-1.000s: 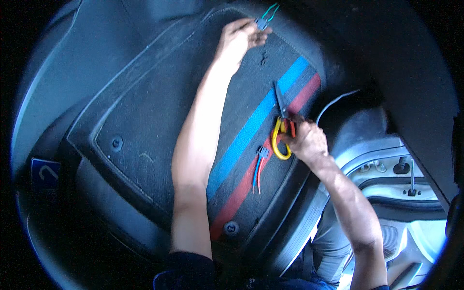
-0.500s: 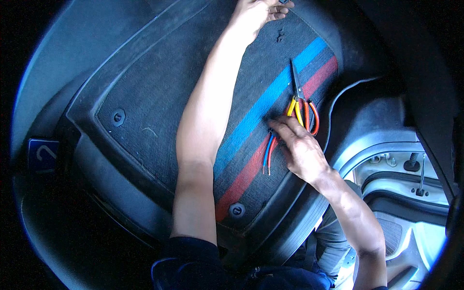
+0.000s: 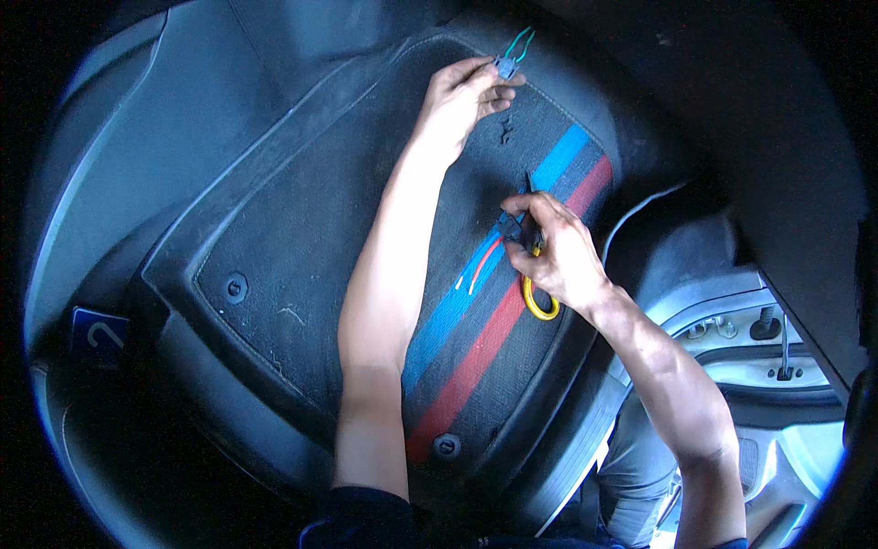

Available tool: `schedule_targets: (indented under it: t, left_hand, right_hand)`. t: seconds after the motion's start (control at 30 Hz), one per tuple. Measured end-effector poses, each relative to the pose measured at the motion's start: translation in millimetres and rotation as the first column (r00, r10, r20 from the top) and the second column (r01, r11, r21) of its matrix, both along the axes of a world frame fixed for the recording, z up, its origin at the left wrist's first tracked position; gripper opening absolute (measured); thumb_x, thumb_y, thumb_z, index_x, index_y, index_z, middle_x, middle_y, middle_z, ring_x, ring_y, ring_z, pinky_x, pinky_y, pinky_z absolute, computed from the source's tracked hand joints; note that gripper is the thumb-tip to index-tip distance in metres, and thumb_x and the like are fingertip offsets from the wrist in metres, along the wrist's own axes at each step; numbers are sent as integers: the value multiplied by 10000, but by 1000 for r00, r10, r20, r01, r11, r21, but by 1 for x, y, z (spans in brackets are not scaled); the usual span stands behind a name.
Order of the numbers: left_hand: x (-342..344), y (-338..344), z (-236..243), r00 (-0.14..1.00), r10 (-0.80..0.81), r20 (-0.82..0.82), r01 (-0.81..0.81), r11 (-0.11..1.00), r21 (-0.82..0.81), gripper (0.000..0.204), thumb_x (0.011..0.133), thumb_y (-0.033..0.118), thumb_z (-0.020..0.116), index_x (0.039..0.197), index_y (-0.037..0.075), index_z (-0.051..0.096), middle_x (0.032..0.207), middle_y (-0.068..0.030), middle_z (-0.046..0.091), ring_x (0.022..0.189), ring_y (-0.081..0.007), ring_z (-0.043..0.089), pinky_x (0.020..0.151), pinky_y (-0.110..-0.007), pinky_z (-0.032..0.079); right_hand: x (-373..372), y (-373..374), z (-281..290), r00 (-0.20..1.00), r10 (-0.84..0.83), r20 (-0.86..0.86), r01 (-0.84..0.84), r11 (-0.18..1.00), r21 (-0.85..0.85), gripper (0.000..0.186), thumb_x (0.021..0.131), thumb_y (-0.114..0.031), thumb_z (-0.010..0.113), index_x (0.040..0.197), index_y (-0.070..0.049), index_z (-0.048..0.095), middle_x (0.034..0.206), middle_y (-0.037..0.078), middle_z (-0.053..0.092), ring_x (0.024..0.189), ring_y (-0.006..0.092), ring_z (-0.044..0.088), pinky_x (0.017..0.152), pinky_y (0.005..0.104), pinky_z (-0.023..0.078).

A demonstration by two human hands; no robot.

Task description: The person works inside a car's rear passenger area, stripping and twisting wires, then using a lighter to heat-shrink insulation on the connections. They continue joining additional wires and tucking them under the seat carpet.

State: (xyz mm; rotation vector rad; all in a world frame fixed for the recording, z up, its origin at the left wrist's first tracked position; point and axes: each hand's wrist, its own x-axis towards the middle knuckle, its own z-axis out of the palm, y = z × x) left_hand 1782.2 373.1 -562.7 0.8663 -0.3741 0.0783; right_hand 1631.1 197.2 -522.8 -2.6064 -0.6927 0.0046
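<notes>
Head view: the left hand [image 3: 460, 99] pinches a gray plastic connector [image 3: 507, 68] with looped green wires [image 3: 511, 46], over the striped, woven-textured floor mat [image 3: 283, 220]. The right hand [image 3: 562, 252] grips a dark connector [image 3: 510, 227], partly hiding yellow-handled scissors [image 3: 543, 317]. A blue rectangular label [image 3: 99, 339] bears pale printing.

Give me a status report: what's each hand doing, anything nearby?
Left hand: holding grey connector, green wires. Right hand: pinching dark connector, red wire trailing. Scissors on striped car mat, partly hidden behind right hand.
</notes>
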Motion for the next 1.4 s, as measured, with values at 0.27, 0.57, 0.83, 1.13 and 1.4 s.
schedule_targets:
  t: [0.27, 0.57, 0.83, 1.13, 1.4]
  left_hand:
    - [0, -2, -1, 1000, -20, -10, 20, 1000, -16, 279, 1019, 168, 528, 1237, 9, 598, 1130, -171, 705, 902, -164, 684, 833, -305, 568]
    - [-4, -1, 1, 999, -23, -41, 24, 1000, 18, 301, 999, 191, 559, 1245, 25, 607, 1165, -154, 700, 993, -187, 677, 875, -332, 539]
    - [-5, -2, 1, 996, -60, -71, 52, 993, -109, 302, 1009, 152, 524, 1243, -32, 577, 1184, -222, 668, 1041, -256, 670, 932, -395, 545]
    - [-9, -7, 6, 993, -93, -77, 83, 990, -113, 312, 1004, 124, 528, 1255, -60, 543, 1194, -250, 649, 1039, -311, 675, 912, -426, 575]
    - [-8, -10, 3, 988, -99, -120, 80, 985, -154, 289, 991, 111, 543, 1229, -53, 555, 1161, -238, 652, 1042, -331, 673, 917, -463, 578]
  right_hand:
    - [51, 0, 21, 977, -138, 160, 104, 973, 205, 299, 874, -172, 720, 1114, -2, 668, 951, 95, 638, 857, 163, 620, 785, 297, 506]
    - [60, 10, -2, 780, -418, -465, 585, 223, 780, 337, 982, -388, 622, 780, -119, 609, 593, -53, 439, 532, 61, 374, 497, 243, 326]
    - [41, 42, -21, 759, -351, -548, 619, 130, 774, 341, 995, -346, 608, 821, -52, 607, 632, 9, 538, 524, 104, 484, 515, 263, 407]
    - [29, 42, -38, 807, -259, -531, 590, 298, 751, 232, 1003, -272, 600, 984, -45, 648, 779, 31, 631, 651, 132, 623, 598, 269, 517]
    - [26, 38, -41, 811, -225, -539, 584, 298, 755, 205, 1008, -206, 586, 1038, -11, 640, 801, 46, 639, 662, 136, 636, 599, 260, 518]
